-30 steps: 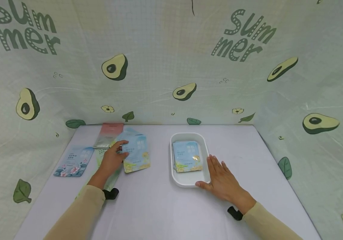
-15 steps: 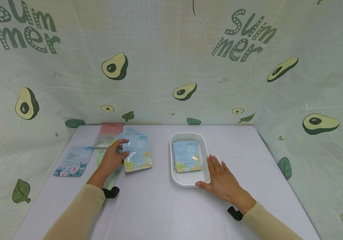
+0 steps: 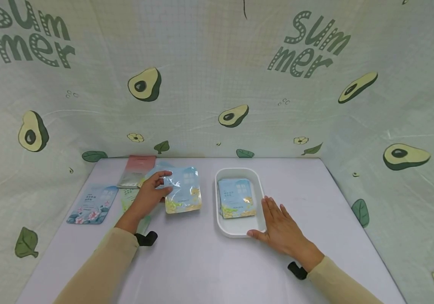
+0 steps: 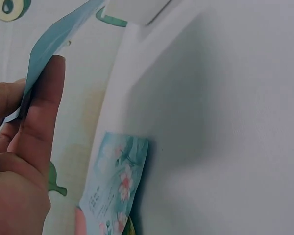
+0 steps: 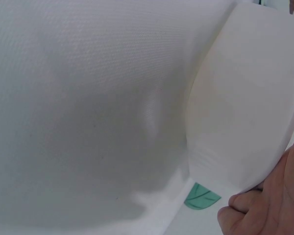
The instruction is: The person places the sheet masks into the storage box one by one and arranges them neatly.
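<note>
My left hand (image 3: 147, 199) pinches a light-blue sheet mask packet (image 3: 183, 193) with a yellow printed lower edge, left of the white tray. In the left wrist view the held packet (image 4: 54, 36) is seen nearly edge-on between thumb and fingers, above the table. The white tray (image 3: 236, 232) has rounded corners, and similar blue packets (image 3: 236, 197) lie stacked inside it. Against its right side rests my right hand (image 3: 283, 230), fingers straight, thumb at the near right corner. The right wrist view shows the tray's outer wall (image 5: 245, 98) with the fingers along its rim.
Further left lie a flowered blue packet (image 3: 93, 204), a pink-and-silver packet (image 3: 139, 171) and a green packet (image 3: 127, 196) partly under my left arm. More blue packets (image 3: 156, 167) show behind the left hand. A printed cloth wall (image 3: 194, 139) borders the table's back.
My left hand has moved right with the sheet mask packet, bringing it away from the packets at the left and nearer the tray. The right hand and tray have stayed still.
</note>
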Demonstrator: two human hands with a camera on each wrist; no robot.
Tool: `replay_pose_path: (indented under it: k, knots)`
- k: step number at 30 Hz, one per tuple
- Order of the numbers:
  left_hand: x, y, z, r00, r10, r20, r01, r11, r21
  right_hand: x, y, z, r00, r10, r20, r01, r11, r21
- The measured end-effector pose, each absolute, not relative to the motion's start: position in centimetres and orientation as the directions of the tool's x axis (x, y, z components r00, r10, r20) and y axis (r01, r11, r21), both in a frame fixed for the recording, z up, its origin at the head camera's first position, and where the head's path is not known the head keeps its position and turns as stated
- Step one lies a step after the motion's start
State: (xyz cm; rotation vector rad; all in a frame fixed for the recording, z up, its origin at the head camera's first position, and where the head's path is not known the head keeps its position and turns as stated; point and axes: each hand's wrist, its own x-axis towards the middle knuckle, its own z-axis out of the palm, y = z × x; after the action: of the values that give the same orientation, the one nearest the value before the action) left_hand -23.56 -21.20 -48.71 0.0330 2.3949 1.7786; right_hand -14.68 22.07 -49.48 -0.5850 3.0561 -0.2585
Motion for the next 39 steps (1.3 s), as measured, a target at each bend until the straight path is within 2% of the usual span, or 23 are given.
replay_pose_path:
  k: [7,23,31,39]
  knots:
    - [-24.3,-18.8,-48.2,-0.983,0.155,-0.101,-0.062,0.237,0.969,-14.8,22.1,-49.5,-0.928,-0.371,0.022,-0.369,0.915,-0.161]
    - [-25.9,-10.1,-47.1,-0.964,0.255,-0.070,-0.013,0.220,0.975,-14.9,22.0,-49.6,-0.928,-0.370,0.037,-0.371,0.916,-0.153]
    - [-26.6,-6.5,-47.7,-0.957,0.279,-0.078,0.000,0.269,0.963,-14.9,21.9,-49.7,-0.930,-0.366,0.037,-0.367,0.916,-0.161]
    - [-26.9,-3.7,-47.7,-0.962,0.244,-0.120,-0.023,0.367,0.930,-14.8,22.0,-49.7,-0.934,-0.356,0.022,-0.355,0.921,-0.158]
